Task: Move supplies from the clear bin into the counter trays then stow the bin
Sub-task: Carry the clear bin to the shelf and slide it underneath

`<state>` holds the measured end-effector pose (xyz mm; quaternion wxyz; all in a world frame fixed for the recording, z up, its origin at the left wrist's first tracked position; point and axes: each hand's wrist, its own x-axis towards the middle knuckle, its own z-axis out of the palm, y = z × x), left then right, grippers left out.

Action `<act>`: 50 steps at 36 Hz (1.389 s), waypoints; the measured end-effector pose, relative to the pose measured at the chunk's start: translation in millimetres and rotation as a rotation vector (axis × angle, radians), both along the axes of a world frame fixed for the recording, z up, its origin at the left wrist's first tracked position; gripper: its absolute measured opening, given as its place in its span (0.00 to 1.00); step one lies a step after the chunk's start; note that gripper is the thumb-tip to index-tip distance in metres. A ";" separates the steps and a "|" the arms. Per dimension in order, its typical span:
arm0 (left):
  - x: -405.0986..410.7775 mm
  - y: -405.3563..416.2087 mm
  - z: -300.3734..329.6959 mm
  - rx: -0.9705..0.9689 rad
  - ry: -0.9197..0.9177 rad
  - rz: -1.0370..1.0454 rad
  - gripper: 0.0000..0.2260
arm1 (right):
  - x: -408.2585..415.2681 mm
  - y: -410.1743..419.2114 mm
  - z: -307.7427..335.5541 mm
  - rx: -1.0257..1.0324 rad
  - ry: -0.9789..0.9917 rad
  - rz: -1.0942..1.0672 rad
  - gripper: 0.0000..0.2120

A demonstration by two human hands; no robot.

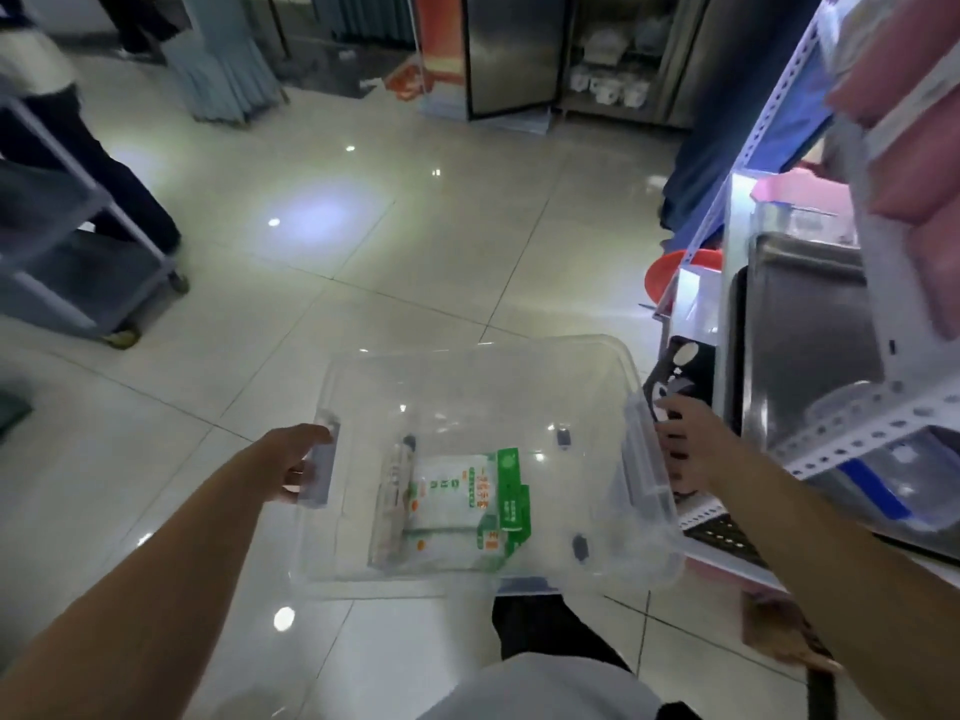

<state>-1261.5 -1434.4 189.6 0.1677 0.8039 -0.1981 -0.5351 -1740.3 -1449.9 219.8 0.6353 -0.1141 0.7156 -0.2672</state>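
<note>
Left hand [298,462]: fingers wrapped over the left handle of the clear rectangular plastic bin [467,366]; grip closed on the bin's rim.

Bin: held in the air over the glossy tiled floor [415,226], in front of the body, between the two hands. Long axis runs left to right, hand to hand. Walls transparent, lid absent. It is not empty: a white-and-green flat packet [467,493] lies on the bottom towards the near side, with a pale tube-like item [392,491] just beside its left edge. Print on the packet is too small to read.

Right hand [685,449]: fingers clasp the right handle, closed on the bin.

Far right: a steel tray [810,330] sits on the surface under a white perforated metal shelf frame [872,418]. It lies to the right of the bin, nearer the right hand. Judgement: unloading is not finished; the bin needs to travel rightward to reach the trays.
</note>
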 end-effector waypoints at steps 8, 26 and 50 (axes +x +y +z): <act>10.5 -172.2 16.5 -0.051 0.022 0.011 0.09 | 0.3 -177.1 -11.9 0.030 0.018 -0.045 0.16; -6.6 -637.7 -3.0 -0.032 0.130 -0.393 0.12 | 7.1 -467.8 -9.6 0.073 0.048 -0.439 0.19; -345.2 -1007.3 -24.7 -0.029 0.043 -1.152 0.12 | -51.4 -561.6 -76.8 0.069 -0.010 -1.419 0.13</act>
